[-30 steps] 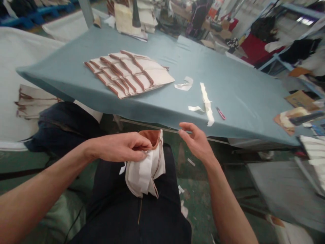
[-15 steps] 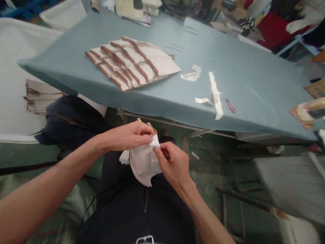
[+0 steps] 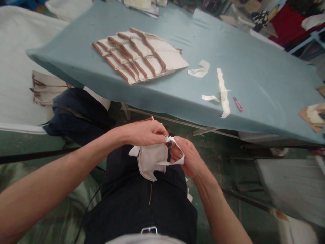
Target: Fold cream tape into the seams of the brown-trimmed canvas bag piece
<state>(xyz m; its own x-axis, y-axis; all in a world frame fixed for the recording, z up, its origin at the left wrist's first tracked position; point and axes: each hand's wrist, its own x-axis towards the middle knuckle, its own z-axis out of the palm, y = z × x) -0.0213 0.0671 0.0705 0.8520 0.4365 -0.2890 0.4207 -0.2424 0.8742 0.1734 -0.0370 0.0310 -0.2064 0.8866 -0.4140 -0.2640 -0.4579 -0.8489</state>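
Observation:
My left hand (image 3: 149, 133) is closed on the upper edge of a white fabric piece (image 3: 152, 159) with a dark-edged curved rim, hanging over my lap. My right hand (image 3: 188, 156) pinches a narrow white strip (image 3: 179, 161) that loops out from the piece's right side. Between the fingertips of both hands, the strip is bunched near the fabric's top corner. A bit of brown edging shows above my left hand. The fingers hide just where strip and fabric meet.
On the blue-covered table (image 3: 162, 95) lie a stack of cream fabric pieces with brown edging (image 3: 142, 57), loose white strips (image 3: 222, 91) and a pink cutter (image 3: 238, 104). Dark blue cloth (image 3: 78, 108) lies at left, near more brown-edged pieces (image 3: 48, 88). A grey-white panel (image 3: 291, 189) stands lower right.
My right hand has moved right, away from the fabric, and the white strip now stands out as a loop. My left hand still grips the top edge. The view has shifted slightly.

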